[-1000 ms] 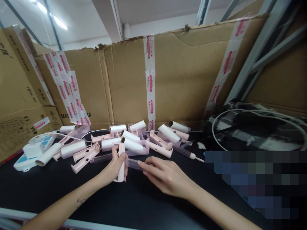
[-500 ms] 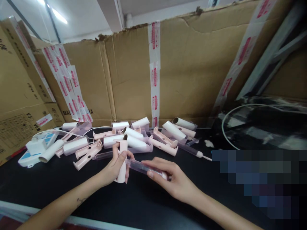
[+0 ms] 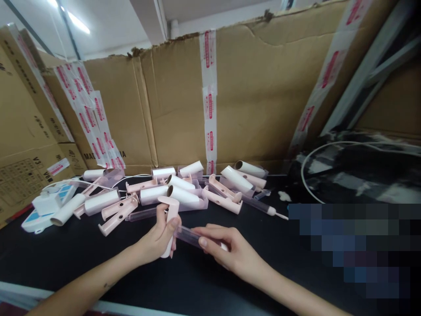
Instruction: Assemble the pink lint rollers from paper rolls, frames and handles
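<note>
Had pink holder gripped tilted in L hand, prob for steadiness; pinched clear tube in R hand above counter, end aimed holder-ward, couldn't tell if touching. Had white rolls behind, prob for easy reach.

Taped cardboard stands behind the black worktop; left, a white adapter sits on a power strip; a lamp glows overhead.

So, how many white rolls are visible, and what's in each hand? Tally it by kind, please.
White rolls: 10
Pink piece in the left hand: 1
Clear tube in the right hand: 1
Total: 12
</note>
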A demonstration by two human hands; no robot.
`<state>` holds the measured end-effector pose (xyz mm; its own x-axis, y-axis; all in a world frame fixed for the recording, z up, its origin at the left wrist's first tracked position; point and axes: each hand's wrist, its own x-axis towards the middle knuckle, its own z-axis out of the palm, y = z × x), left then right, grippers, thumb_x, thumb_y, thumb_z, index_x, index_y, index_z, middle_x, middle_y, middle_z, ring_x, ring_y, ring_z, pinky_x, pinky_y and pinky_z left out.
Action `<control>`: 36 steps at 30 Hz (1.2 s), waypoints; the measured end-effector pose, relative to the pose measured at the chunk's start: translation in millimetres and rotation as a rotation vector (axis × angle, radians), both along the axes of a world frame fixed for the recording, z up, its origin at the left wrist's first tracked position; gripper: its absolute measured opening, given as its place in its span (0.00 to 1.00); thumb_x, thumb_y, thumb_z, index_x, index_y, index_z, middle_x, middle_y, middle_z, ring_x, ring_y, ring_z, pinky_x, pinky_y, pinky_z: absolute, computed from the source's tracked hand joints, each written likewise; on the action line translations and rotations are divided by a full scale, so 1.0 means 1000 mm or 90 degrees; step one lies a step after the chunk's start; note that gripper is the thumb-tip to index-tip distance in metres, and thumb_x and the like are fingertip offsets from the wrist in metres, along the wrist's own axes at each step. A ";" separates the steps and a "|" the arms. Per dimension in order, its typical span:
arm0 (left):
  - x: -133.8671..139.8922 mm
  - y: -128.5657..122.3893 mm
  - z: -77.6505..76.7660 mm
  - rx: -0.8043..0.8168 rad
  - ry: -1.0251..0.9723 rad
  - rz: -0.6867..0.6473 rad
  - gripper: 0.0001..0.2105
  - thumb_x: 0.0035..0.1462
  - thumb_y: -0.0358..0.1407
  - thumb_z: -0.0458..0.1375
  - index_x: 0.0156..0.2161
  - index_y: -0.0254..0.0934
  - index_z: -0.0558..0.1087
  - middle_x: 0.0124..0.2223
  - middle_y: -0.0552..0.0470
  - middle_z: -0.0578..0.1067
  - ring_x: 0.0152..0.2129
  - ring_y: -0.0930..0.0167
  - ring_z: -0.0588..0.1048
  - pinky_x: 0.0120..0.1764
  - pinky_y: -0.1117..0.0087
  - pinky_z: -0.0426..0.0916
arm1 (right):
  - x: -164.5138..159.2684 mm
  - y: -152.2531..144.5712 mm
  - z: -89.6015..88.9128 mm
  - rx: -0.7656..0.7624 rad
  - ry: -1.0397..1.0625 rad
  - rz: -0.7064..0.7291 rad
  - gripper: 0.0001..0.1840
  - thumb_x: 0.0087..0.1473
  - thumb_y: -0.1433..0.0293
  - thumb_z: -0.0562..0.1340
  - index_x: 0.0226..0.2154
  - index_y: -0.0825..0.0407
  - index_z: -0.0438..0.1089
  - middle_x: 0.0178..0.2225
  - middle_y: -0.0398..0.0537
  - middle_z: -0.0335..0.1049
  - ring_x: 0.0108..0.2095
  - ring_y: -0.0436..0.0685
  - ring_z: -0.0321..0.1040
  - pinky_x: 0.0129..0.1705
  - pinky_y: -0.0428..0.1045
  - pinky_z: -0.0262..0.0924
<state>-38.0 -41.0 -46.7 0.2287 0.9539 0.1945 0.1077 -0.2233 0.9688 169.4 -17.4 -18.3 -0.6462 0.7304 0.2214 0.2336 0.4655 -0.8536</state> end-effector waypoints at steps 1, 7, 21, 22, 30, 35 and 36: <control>0.000 -0.001 0.001 -0.006 -0.006 -0.012 0.14 0.58 0.49 0.45 0.42 0.44 0.49 0.35 0.57 0.64 0.15 0.81 0.66 0.16 0.76 0.66 | 0.003 0.004 0.003 -0.015 -0.003 0.010 0.21 0.54 0.57 0.57 0.42 0.55 0.73 0.23 0.45 0.66 0.20 0.46 0.57 0.19 0.41 0.50; -0.015 0.007 0.025 0.227 0.101 0.063 0.20 0.58 0.52 0.39 0.45 0.39 0.56 0.45 0.44 0.66 0.39 0.66 0.68 0.42 0.61 0.65 | 0.060 0.050 0.046 -0.140 -0.168 0.163 0.24 0.51 0.56 0.59 0.46 0.54 0.70 0.27 0.45 0.69 0.16 0.44 0.60 0.16 0.40 0.51; -0.013 0.059 0.061 0.509 0.821 0.085 0.20 0.56 0.42 0.52 0.51 0.36 0.65 0.42 0.42 0.70 0.44 0.58 0.65 0.47 0.55 0.59 | 0.102 0.084 0.049 0.215 -0.289 -0.034 0.18 0.53 0.60 0.56 0.36 0.55 0.75 0.34 0.49 0.74 0.35 0.57 0.68 0.40 0.49 0.61; -0.015 0.053 0.063 0.508 0.775 0.106 0.20 0.55 0.43 0.53 0.52 0.37 0.65 0.42 0.42 0.70 0.44 0.58 0.65 0.47 0.55 0.59 | 0.092 0.084 0.051 0.272 -0.272 -0.058 0.17 0.55 0.62 0.55 0.37 0.55 0.74 0.35 0.49 0.73 0.36 0.57 0.68 0.41 0.50 0.60; -0.006 0.005 0.043 0.005 -0.088 0.080 0.22 0.52 0.48 0.55 0.49 0.39 0.66 0.44 0.46 0.72 0.38 0.64 0.71 0.39 0.63 0.67 | -0.020 0.094 0.051 0.511 -0.453 -0.036 0.12 0.49 0.66 0.62 0.37 0.53 0.73 0.43 0.54 0.67 0.44 0.61 0.64 0.44 0.53 0.59; 0.007 -0.004 0.023 -0.253 -0.251 -0.168 0.21 0.45 0.43 0.63 0.44 0.36 0.69 0.39 0.47 0.73 0.35 0.66 0.73 0.44 0.59 0.65 | -0.062 0.105 0.043 0.502 -0.521 -0.075 0.16 0.45 0.71 0.64 0.39 0.60 0.72 0.41 0.63 0.69 0.43 0.67 0.65 0.42 0.57 0.59; 0.008 -0.004 0.021 -0.223 -0.214 -0.187 0.22 0.43 0.40 0.65 0.44 0.36 0.69 0.40 0.48 0.73 0.37 0.65 0.73 0.46 0.59 0.64 | -0.064 0.105 0.044 0.500 -0.530 -0.074 0.15 0.42 0.72 0.66 0.37 0.61 0.73 0.39 0.63 0.70 0.42 0.67 0.66 0.41 0.57 0.60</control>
<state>-29.6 -44.9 -25.7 0.4748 0.8800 -0.0143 -0.2380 0.1440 0.9605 105.2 87.6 25.8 -0.7437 0.6444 0.1780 0.6653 0.7395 0.1023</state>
